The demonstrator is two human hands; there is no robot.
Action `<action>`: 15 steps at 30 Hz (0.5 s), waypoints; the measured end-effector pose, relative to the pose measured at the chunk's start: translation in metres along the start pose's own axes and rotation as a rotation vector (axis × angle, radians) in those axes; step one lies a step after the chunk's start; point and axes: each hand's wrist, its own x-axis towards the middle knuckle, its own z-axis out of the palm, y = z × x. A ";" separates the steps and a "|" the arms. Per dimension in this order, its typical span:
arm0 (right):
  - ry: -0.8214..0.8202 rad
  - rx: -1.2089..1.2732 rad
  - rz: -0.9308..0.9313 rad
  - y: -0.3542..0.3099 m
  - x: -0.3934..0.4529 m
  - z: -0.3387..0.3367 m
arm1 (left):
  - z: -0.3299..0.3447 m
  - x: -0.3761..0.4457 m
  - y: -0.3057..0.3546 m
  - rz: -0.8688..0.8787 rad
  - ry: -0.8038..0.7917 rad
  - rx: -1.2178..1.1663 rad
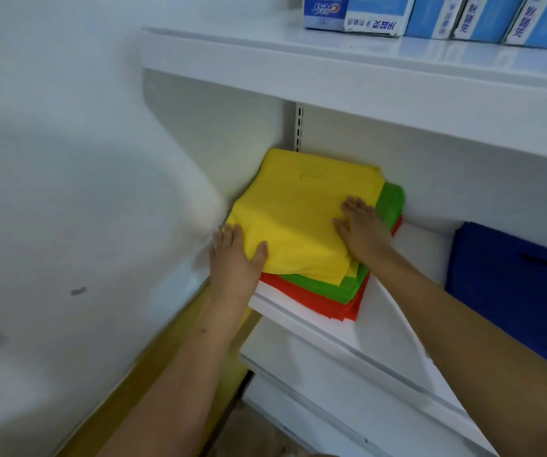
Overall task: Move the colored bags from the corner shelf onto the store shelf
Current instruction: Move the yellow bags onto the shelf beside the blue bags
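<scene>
Step in hand: stack pickup — L hand (236,258) pinches yellow bags (298,219) at front-left corner, R hand (361,229) lies flat on top; next: grip & lift w/ green bags (325,286), red bags (325,305).

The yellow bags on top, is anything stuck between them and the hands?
No. The left hand grips the near corner of the yellow bags, thumb on top, and the right hand lies flat on them. They top the green bags and red bags.

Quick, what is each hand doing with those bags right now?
Left hand: grips the near left corner of the yellow bags, thumb on top.
Right hand: lies flat on the yellow bags, fingers straight, holding nothing.
</scene>
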 end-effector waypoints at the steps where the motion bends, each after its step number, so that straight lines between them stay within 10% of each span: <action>1: 0.020 -0.004 -0.010 -0.001 0.000 -0.001 | 0.001 0.000 0.001 0.033 0.007 0.022; 15: 0.127 0.264 0.235 0.002 -0.034 -0.029 | -0.025 -0.022 0.060 0.132 0.047 -0.316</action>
